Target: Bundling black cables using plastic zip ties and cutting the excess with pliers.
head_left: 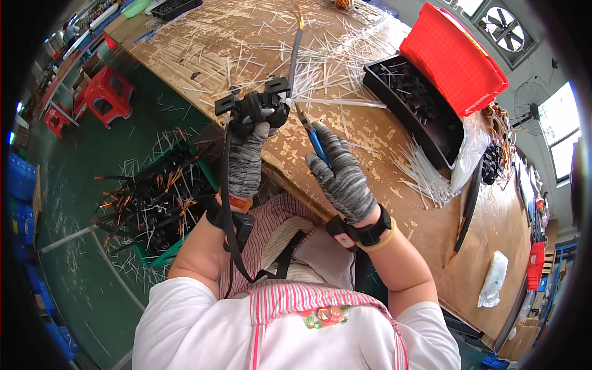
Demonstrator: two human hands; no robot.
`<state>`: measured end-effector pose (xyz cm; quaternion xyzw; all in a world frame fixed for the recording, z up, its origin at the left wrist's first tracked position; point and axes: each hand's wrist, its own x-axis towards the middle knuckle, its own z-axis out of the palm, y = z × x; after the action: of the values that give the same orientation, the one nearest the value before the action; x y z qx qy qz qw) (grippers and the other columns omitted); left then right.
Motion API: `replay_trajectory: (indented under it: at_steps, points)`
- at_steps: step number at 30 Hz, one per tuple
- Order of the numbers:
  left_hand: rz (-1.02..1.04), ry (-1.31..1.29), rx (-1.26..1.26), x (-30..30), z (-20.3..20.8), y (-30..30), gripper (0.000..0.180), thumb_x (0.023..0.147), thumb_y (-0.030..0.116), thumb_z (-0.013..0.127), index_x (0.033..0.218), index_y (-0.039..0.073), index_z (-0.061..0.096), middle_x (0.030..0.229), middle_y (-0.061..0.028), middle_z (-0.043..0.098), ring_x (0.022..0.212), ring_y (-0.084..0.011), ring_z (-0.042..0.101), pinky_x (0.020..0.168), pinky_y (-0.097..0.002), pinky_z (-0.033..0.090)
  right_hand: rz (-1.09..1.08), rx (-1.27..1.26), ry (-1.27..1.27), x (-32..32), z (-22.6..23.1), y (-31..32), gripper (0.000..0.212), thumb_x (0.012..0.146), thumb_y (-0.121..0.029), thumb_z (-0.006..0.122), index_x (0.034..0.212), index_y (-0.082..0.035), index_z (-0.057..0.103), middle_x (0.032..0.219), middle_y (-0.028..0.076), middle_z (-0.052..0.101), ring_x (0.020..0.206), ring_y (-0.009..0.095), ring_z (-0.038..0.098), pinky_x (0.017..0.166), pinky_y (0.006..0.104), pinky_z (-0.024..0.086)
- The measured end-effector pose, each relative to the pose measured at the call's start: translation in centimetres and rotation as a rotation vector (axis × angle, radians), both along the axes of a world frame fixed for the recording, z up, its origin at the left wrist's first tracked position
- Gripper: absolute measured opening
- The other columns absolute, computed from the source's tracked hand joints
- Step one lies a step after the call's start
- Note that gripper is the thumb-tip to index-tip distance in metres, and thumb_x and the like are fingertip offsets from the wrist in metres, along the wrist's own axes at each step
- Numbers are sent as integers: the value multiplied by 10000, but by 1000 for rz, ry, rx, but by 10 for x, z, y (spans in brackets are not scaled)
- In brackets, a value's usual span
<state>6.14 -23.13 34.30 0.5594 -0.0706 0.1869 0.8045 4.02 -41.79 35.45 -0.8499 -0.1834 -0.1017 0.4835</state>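
Note:
My left hand (248,154), in a grey knit glove, is closed around a black cable assembly (251,106) with black plastic clips, above the table's near edge. A black cable (295,57) runs away from it, its bare copper strands at the far end. From the assembly a white cable tie (345,102) sticks out to the right. Blue-handled cutting pliers (319,147) are gripped in my gloved right hand (343,176). Their jaws are at the right side of the assembly, close to the tie. Whether they touch it I cannot tell.
Loose white cable ties (333,68) litter the worn wooden table (296,154). At right stand a black bin (425,126) of small black parts and a red basket (453,58). A green crate (161,258) piled with cable assemblies sits on the floor at left, near red stools (110,94).

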Motion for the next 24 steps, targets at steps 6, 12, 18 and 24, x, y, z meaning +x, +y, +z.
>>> replay_trajectory:
  at_steps: [6,12,18,24]
  points:
    - [44,28,-11,3,-16,5,262,888,110,688,1137,45,638,1081,-49,662,968,-152,617,887,-318,493,-58,-148,-55,2,4,15,560,875,-225,627,1389,-67,470,1085,270,590,1028,439,563,903,478,458]
    - [172,23,59,7,-33,9,397,855,92,732,1198,65,536,1120,-50,619,1006,-151,578,899,-318,477,-117,-199,-115,7,-1,30,539,881,-239,611,1373,-52,493,989,242,618,905,414,607,814,467,490]
    - [267,-79,153,11,-39,22,391,834,36,740,1155,64,519,1085,-36,606,992,-146,566,894,-318,475,-18,-43,161,24,-1,33,402,934,-296,595,1250,-48,584,803,158,654,710,283,635,682,390,508]
    - [297,-68,153,17,-35,28,411,817,55,762,1149,67,520,1087,-30,605,972,-140,562,884,-317,477,-135,-239,182,64,-28,-6,447,935,-396,559,1218,-52,587,940,172,680,881,300,669,774,412,509]
